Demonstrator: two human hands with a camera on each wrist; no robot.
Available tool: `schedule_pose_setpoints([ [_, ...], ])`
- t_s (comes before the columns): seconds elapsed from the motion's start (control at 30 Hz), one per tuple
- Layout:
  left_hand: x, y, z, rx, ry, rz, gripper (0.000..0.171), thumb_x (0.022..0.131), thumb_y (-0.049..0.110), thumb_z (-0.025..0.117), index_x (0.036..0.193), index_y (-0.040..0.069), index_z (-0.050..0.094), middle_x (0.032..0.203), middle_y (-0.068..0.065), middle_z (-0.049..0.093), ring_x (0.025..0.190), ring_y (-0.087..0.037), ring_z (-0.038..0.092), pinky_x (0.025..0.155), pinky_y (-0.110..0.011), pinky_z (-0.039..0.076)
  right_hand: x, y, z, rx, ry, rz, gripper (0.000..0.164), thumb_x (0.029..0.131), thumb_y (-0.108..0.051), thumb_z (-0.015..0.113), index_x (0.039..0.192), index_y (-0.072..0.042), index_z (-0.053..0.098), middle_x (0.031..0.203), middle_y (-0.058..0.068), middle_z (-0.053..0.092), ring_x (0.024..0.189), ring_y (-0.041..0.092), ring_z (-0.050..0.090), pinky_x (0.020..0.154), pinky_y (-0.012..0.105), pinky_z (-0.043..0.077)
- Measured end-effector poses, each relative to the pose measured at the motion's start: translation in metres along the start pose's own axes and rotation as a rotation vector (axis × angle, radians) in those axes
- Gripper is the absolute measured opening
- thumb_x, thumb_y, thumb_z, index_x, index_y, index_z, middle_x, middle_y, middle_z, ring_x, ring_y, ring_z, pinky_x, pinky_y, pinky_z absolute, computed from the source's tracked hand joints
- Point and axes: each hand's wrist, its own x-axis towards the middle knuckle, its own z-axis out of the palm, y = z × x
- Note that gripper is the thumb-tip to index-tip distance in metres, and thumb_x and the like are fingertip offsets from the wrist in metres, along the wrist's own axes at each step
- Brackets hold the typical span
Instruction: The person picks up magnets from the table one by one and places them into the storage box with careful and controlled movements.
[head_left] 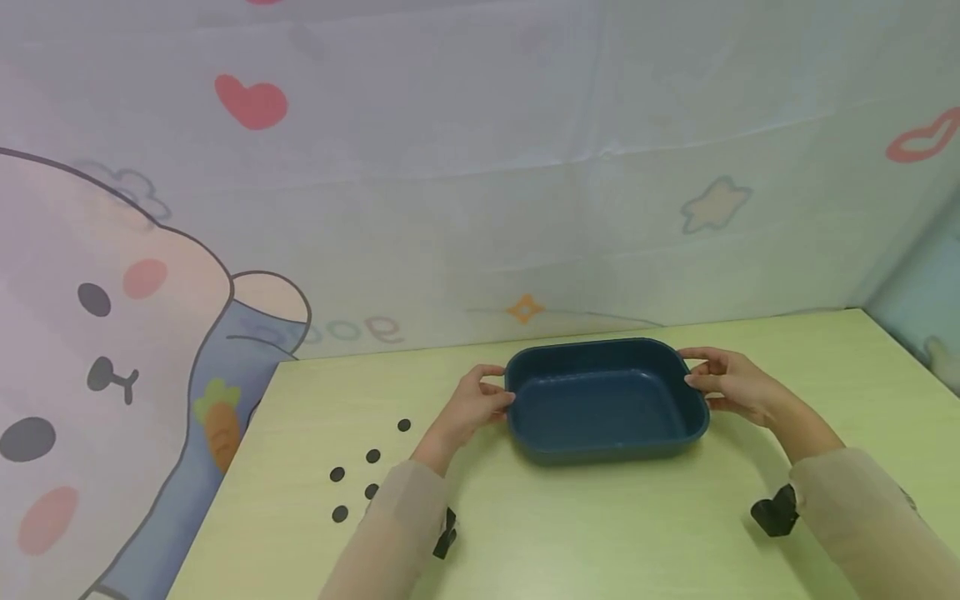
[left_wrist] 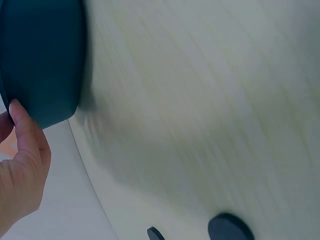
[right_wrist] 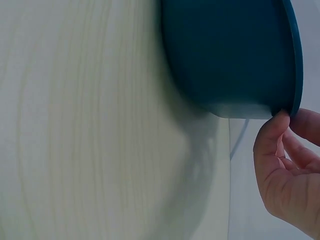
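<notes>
A dark blue rectangular basin (head_left: 607, 408) with rounded corners is near the back of the table, its inside bare. My left hand (head_left: 474, 402) pinches its left rim between thumb and fingers. On the opposite side my right hand (head_left: 735, 385) pinches the right rim the same way. In the left wrist view the thumb of the left hand (left_wrist: 25, 165) presses against the basin's wall (left_wrist: 42, 60). The right wrist view has the right hand (right_wrist: 290, 170) gripping the rim at a corner of the basin (right_wrist: 230, 55). Whether the basin's bottom touches the table cannot be told.
Several small black discs (head_left: 372, 456) lie on the pale yellow table (head_left: 585, 533), left of the basin and beside the left sleeve (head_left: 397, 525). A printed cloth (head_left: 480, 208) with hearts and a cartoon animal hangs behind the table's back edge.
</notes>
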Motion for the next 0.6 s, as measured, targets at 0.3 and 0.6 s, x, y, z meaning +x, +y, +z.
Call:
schedule_pose_setpoints([
  [0.3, -0.007, -0.004, 0.0, -0.007, 0.01, -0.015, 0.047, 0.087, -0.001, 0.061, 0.13, 0.0, 0.042, 0.098, -0.015, 0.055, 0.071, -0.015, 0.056, 0.069, -0.03, 0.053, -0.003, 0.007, -0.001, 0.028, -0.022, -0.023, 0.064, 0.094, -0.013, 0.056, 0.143, 0.006, 0.019, 0.092, 0.001, 0.053, 0.077, 0.012, 0.054, 0.066, 0.029, 0.05],
  [0.6, -0.014, -0.006, 0.003, -0.027, 0.012, -0.044, 0.048, 0.088, -0.002, 0.061, 0.131, 0.001, 0.041, 0.095, -0.013, 0.055, 0.068, -0.014, 0.056, 0.069, -0.032, 0.053, -0.01, 0.009, 0.002, 0.024, -0.018, -0.014, 0.062, 0.094, -0.012, 0.056, 0.142, 0.005, 0.022, 0.091, 0.0, 0.053, 0.075, 0.011, 0.052, 0.065, 0.028, 0.049],
])
